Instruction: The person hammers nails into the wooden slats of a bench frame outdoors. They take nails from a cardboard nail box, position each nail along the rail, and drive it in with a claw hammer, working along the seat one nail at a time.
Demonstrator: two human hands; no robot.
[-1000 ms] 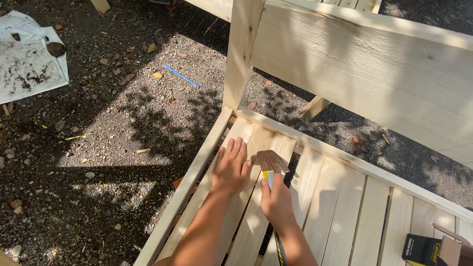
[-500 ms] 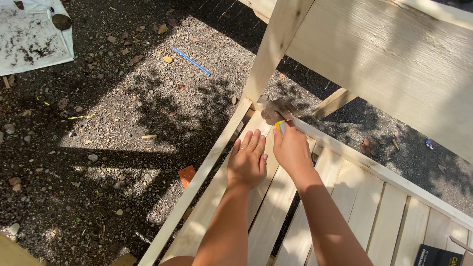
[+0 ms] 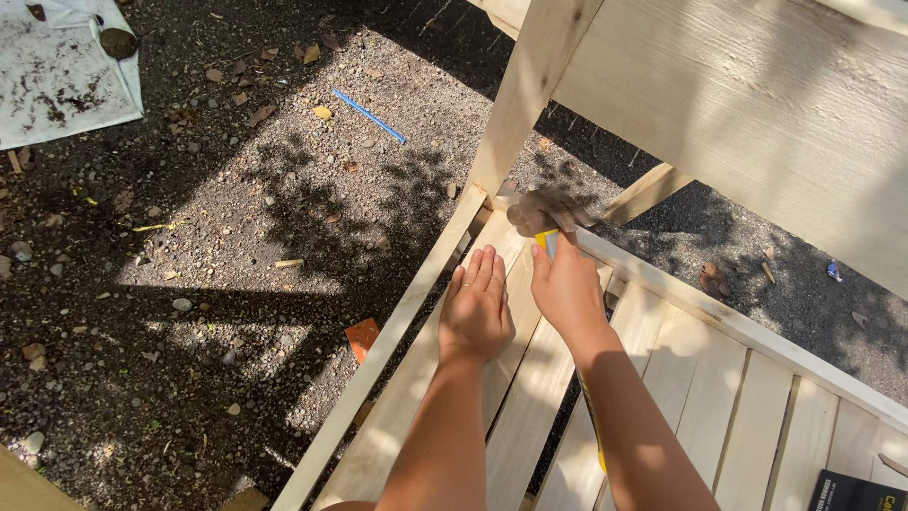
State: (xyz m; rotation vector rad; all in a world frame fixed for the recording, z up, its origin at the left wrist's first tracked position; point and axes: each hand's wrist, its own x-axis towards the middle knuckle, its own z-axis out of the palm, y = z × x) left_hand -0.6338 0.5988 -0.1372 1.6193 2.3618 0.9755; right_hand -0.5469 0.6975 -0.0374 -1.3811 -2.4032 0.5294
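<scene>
— Right, where does the hammer sit from each hand?

— The right hand (image 3: pixel 566 289) is closed round the yellow-handled hammer (image 3: pixel 543 216), gripping it high up, just under the head. The head is blurred, up at the far corner of the slatted seat (image 3: pixel 662 378), where the upright post (image 3: pixel 530 95) meets the rear rail (image 3: pixel 738 326).

— And its long axis?

— The yellow handle comes out of the fist pointing away from the person, tilting a little left toward the post. The head lies beyond the fingers, between them and the corner.

— What about the other hand?

— The left hand (image 3: pixel 476 308) is open, palm down, fingers together and flat on a seat slat, just beside the right hand and to its left. It holds nothing. Its fingertips point toward the same corner but stop short of the head.

— So which is nearer the corner?

— The right one, since it carries the tool; the left presses the slat nearer the front rail (image 3: pixel 397 331). Beyond that lies gravel ground (image 3: pixel 236 237) with a blue stick (image 3: pixel 369 115) and a white sheet (image 3: pixel 57 76) well apart. A dark box (image 3: pixel 856 492) rests on the slats at the lower right.
</scene>
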